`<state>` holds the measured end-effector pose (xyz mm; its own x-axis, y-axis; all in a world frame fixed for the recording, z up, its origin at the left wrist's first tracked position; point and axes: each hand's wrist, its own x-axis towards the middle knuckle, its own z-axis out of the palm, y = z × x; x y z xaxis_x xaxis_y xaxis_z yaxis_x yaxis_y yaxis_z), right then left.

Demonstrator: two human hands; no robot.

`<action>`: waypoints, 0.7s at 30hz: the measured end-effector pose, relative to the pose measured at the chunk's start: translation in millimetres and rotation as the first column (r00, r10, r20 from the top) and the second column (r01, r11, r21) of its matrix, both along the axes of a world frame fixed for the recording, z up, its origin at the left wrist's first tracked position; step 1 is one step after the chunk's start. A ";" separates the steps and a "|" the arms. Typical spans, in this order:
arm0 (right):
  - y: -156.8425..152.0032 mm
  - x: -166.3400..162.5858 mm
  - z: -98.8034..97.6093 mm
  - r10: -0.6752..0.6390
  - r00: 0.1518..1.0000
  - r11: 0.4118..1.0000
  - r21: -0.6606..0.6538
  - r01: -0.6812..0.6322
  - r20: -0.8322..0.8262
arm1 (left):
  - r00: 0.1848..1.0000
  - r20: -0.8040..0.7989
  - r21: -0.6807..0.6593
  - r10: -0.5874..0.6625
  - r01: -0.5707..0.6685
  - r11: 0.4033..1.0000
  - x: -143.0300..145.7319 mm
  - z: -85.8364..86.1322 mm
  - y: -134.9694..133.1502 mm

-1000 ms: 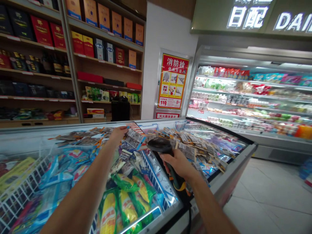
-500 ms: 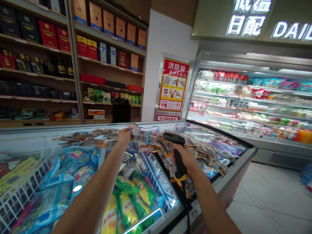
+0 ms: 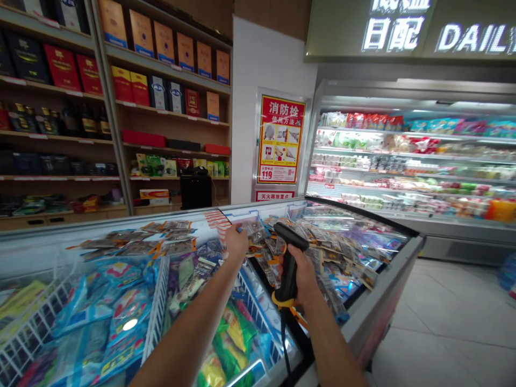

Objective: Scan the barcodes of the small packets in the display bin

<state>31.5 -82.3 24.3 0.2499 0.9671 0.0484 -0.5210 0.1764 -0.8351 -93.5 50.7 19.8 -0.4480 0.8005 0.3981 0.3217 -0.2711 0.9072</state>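
Observation:
My right hand [image 3: 307,275] is wrapped around the handle of a black barcode scanner [image 3: 288,274] with a yellow ring at its base and a cable hanging down. Its head tilts up over the freezer. Farther to the left, my left hand [image 3: 236,242] is closed on the edge of a small flat clear packet [image 3: 255,231] with dark contents and a blue end. Many similar packets lie heaped on the freezer's glass top, one pile [image 3: 338,242] beside the scanner and a smaller group [image 3: 141,239] to the left.
Below the glass, white wire baskets [image 3: 156,301] hold blue bags [image 3: 124,322] and green-yellow corn packs [image 3: 231,336]. The chest freezer's rim [image 3: 387,258] runs along the right. Behind stand shelves of boxes [image 3: 167,45], a red fire-hydrant poster [image 3: 281,140] and a refrigerated display [image 3: 403,161].
My left hand has moved right with packets, toward the scanner, leaving a gap beside the left group. The scanner has shifted slightly and its base has swung left. The view has turned a little.

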 end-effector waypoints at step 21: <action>-2.1 -8.2 0.1 0.052 0.997 0.998 -0.019 -0.053 -0.064 | 0.715 -0.680 -0.190 0.162 -0.386 0.903 -116.8 11.9 -22.4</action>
<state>23.3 -84.4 24.3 0.2007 0.9796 0.0141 -0.5812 0.1306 -0.8032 -210.3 28.4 31.6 -0.3973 0.8085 0.4341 0.8635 0.1691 0.4752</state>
